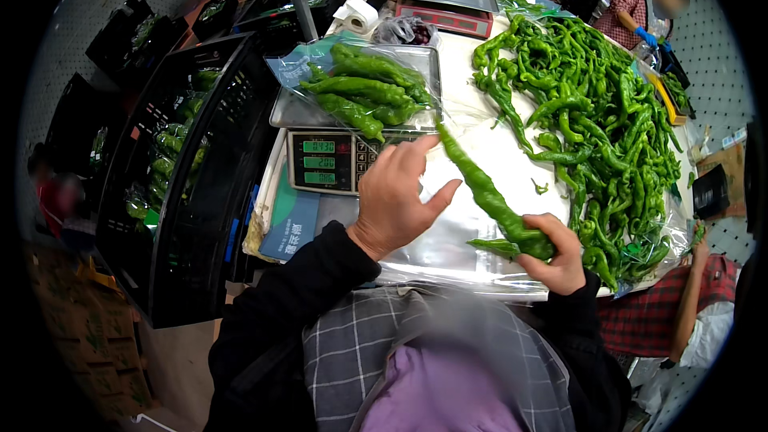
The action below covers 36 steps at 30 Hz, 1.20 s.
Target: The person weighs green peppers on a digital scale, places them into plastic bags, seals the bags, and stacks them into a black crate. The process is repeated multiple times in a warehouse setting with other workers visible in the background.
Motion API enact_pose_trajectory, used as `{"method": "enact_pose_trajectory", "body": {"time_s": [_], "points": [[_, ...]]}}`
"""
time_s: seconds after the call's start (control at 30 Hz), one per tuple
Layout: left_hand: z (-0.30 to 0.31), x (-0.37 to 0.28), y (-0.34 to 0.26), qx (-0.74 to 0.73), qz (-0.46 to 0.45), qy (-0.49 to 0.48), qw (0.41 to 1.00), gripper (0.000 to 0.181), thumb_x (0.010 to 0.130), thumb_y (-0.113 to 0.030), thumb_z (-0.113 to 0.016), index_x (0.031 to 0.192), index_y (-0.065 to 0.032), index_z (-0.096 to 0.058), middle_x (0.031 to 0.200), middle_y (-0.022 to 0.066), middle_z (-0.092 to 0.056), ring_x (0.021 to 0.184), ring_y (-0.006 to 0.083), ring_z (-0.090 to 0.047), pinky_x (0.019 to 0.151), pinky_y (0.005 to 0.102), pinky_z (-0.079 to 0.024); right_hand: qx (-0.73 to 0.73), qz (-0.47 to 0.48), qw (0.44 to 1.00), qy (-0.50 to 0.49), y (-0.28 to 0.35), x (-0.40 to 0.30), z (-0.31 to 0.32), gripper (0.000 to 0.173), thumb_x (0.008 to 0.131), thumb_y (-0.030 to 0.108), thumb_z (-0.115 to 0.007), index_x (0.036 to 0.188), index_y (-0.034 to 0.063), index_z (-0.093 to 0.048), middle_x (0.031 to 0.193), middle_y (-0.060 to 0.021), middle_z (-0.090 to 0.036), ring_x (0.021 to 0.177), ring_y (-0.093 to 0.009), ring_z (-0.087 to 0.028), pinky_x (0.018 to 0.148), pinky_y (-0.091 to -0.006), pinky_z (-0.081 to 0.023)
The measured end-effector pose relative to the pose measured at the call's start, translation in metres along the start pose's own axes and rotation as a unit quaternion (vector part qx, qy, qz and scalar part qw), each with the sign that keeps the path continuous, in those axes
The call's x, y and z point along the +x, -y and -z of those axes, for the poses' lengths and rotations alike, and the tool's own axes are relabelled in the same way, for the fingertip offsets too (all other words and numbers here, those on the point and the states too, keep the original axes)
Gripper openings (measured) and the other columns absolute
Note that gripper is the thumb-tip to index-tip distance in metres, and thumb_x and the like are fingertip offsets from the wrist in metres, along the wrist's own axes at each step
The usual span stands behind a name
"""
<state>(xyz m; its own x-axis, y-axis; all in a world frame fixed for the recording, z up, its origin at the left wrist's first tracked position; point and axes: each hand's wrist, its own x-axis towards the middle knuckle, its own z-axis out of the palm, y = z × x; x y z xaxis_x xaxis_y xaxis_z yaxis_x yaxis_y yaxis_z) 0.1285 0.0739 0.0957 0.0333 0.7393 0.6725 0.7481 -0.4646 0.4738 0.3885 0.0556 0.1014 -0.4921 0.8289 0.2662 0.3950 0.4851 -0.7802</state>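
My right hand (555, 255) grips the thick stem end of a long green pepper (480, 183), whose thin tip points up and left towards the scale. A smaller green pepper (495, 246) lies by that hand's fingertips. My left hand (402, 195), fingers spread, is near the long pepper's tip, in front of the scale keypad; whether a fingertip touches the tip I cannot tell. Several green peppers (366, 90) rest in a clear plastic bag on the metal pan (429, 63) of a digital scale (321, 162) with lit displays. Clear plastic bags (432, 252) lie flat below my hands.
A large heap of green peppers (600, 102) covers the table's right side. A second, red scale (447, 18) and a paper roll (360, 15) stand at the back. Black crates (198, 192) line the left. One co-worker (630, 12) is at the far right, another's arm (690, 300) at the lower right.
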Motion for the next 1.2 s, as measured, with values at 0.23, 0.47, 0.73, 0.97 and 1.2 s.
{"method": "enact_pose_trajectory", "body": {"time_s": [0.23,0.47,0.73,0.97,1.2], "points": [[-0.018,0.002,0.021,0.269,-0.024,0.127,0.954,0.042,0.065,-0.020,-0.067,0.104,-0.0106,-0.053,0.076,0.0033,-0.053,0.068,0.0202,-0.054,0.062,0.0308,-0.041,0.181,-0.180,0.967,0.014,-0.040,-0.031,0.053,0.048,0.060,0.018,-0.062,0.102,-0.0030,-0.057,0.096,-0.0067,-0.059,0.088,-0.013,-0.054,0.080,-0.0242,-0.041],[-0.006,0.007,0.026,0.115,0.006,0.075,0.991,0.006,0.073,-0.012,-0.061,0.079,-0.0100,-0.061,0.068,0.0040,-0.053,0.067,0.0221,-0.057,0.055,0.0310,-0.046,0.241,-0.241,0.939,0.044,-0.041,0.016,0.017,0.037,0.069,0.006,-0.055,0.105,-0.0031,-0.053,0.077,-0.0019,-0.055,0.062,-0.007,-0.050,0.055,-0.0197,-0.041],[0.013,0.005,0.033,0.124,-0.013,0.006,0.992,0.012,0.070,-0.010,-0.064,0.082,-0.0107,-0.063,0.069,0.0013,-0.052,0.065,0.0196,-0.052,0.054,0.0288,-0.044,0.410,-0.172,0.896,0.027,-0.049,0.085,-0.041,0.038,0.075,0.010,-0.056,0.111,-0.0010,-0.049,0.078,-0.0013,-0.052,0.053,-0.004,-0.039,0.044,-0.0170,-0.028],[0.005,-0.004,0.035,0.097,-0.038,-0.015,0.994,0.023,0.063,-0.002,-0.062,0.085,-0.0089,-0.063,0.072,0.0014,-0.051,0.067,0.0192,-0.051,0.056,0.0293,-0.043,0.239,-0.175,0.955,0.017,-0.026,0.062,-0.011,0.033,0.073,0.004,-0.056,0.105,-0.0030,-0.054,0.077,-0.0008,-0.055,0.056,-0.005,-0.044,0.049,-0.0178,-0.036],[0.004,-0.006,0.029,0.057,-0.041,0.003,0.998,0.023,0.062,-0.002,-0.062,0.084,-0.0077,-0.062,0.073,0.0011,-0.051,0.067,0.0185,-0.050,0.055,0.0296,-0.042,0.332,-0.181,0.926,-0.005,-0.026,0.073,-0.036,0.037,0.076,0.009,-0.056,0.110,-0.0025,-0.049,0.076,-0.0012,-0.053,0.051,-0.004,-0.040,0.045,-0.0175,-0.030]]}}
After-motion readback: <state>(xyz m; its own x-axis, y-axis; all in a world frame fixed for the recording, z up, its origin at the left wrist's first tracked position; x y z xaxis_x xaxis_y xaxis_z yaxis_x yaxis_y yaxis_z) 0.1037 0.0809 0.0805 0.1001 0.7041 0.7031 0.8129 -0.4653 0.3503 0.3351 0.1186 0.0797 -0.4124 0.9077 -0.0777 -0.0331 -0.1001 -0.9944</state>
